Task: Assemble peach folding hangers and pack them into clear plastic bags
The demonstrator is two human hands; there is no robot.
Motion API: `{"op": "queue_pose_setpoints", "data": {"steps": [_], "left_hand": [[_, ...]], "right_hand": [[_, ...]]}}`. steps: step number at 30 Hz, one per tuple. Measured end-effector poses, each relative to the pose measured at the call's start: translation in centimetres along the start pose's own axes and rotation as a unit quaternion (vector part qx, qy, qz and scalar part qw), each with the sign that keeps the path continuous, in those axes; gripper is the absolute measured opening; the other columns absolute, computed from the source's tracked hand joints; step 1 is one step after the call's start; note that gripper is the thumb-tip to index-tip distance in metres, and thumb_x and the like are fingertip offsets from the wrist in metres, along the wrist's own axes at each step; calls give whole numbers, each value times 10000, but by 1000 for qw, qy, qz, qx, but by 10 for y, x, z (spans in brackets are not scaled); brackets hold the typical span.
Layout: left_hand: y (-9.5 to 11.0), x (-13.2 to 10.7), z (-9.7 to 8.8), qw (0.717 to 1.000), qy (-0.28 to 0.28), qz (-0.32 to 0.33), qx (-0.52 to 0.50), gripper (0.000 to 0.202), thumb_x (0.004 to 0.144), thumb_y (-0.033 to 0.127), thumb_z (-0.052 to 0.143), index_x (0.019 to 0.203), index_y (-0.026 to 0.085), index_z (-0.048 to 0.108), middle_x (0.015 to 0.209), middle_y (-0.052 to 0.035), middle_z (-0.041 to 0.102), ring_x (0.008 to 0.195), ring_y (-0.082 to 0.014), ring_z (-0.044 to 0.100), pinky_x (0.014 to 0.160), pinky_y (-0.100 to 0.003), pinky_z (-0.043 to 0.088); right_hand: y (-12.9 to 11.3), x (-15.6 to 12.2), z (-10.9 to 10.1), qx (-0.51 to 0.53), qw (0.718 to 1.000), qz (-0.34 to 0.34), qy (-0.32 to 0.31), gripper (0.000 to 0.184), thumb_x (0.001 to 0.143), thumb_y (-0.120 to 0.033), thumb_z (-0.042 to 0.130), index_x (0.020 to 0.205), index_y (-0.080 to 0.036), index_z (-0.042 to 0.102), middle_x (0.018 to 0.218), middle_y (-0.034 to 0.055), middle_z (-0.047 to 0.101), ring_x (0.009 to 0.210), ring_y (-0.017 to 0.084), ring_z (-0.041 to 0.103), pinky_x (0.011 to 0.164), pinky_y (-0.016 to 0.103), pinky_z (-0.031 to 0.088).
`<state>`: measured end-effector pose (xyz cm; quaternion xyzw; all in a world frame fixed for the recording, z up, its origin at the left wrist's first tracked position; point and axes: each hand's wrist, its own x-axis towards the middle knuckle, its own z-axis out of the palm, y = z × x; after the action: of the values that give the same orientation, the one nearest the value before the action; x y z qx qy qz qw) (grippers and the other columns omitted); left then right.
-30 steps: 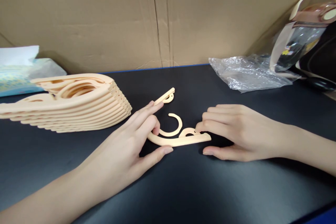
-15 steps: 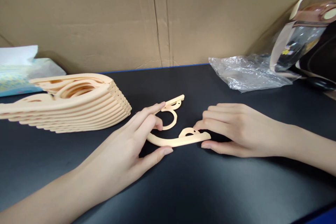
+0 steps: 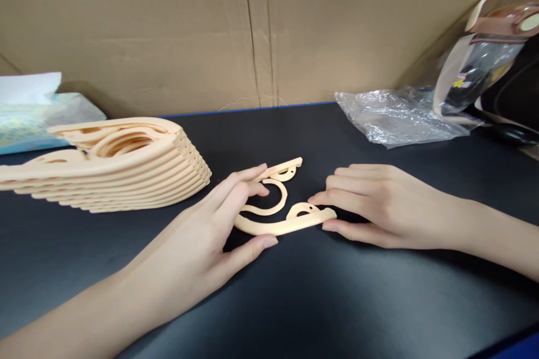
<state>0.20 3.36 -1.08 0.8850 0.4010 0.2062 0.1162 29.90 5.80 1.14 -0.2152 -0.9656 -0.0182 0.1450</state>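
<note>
A cream plastic folding clothes hanger [image 3: 273, 228] lies on the black table, its curved hook pointing inward between the two arms. My left hand [image 3: 219, 219] is closed around the bent end, with fingertips over the far arm and hook and the thumb against the near arm's edge. Part of the hanger is hidden under that hand. At the free tip of the near arm is my right hand [image 3: 366, 205]; its index fingertip meets the small loop and its thumb lies by the tip. A stack of matching hangers [image 3: 147, 174] sits to the left.
A tissue pack [image 3: 25, 123] lies behind the stack at far left. Crumpled clear plastic [image 3: 400, 118] rests at back right, beside a drinking bottle [image 3: 484, 67] with a strap. Brown cardboard [image 3: 189, 28] stands along the table's back edge.
The hanger's far arm and hook have shifted slightly right and nearer to me. My right hand has edged a little left; my left hand has barely moved.
</note>
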Motion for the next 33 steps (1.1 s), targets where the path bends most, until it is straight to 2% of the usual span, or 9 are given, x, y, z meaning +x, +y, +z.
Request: {"op": "queue_pose_setpoints", "data": {"steps": [5,11,18,25,29,33], "left_hand": [[-1,0,0,1000,7,19,0,359,1051,501,551,1333,286,494,1604,-55,485,1452,-247,526,1095,-342,517],[3,0,-2,1000,-3,0,-2,348,1057,512,537,1336,311,486,1612,-28,472,1453,-228,523,1074,-322,528],[-1,0,-1,1000,7,28,-3,371,1058,492,554,1363,295,477,1580,-42,515,1433,-214,548,1033,-280,556],[-3,2,-2,1000,14,20,-18,450,1001,546,632,1346,284,505,1548,-100,560,1359,-310,621,1062,-419,579],[-3,4,-2,999,20,18,-29,489,994,561,633,1366,274,496,1443,-102,651,1300,-308,665,1054,-433,594],[-3,4,-1,999,28,12,-25,508,987,567,641,1384,286,496,1439,-82,651,1300,-303,661,1088,-448,577]], "right_hand": [[0,0,1,-14,1000,-2,2,314,1099,-284,451,1084,-129,723,829,48,670,717,196,556,669,316,400],[0,0,2,-20,1000,-2,3,309,1096,-275,464,1097,-114,728,857,54,694,730,205,560,684,326,417],[0,1,2,-22,1000,-1,10,279,1088,-266,482,1089,-116,718,854,50,701,731,203,568,685,325,422],[-7,2,1,-23,1000,-9,18,291,1094,-258,454,1063,-122,709,864,51,679,701,182,561,652,315,411],[-11,1,0,-42,998,-48,17,279,1091,-231,450,1125,-116,701,819,31,667,659,181,525,621,328,394],[-13,0,1,-67,994,-77,30,299,1097,-217,429,1173,-103,694,791,28,690,666,178,562,623,332,409]]}}
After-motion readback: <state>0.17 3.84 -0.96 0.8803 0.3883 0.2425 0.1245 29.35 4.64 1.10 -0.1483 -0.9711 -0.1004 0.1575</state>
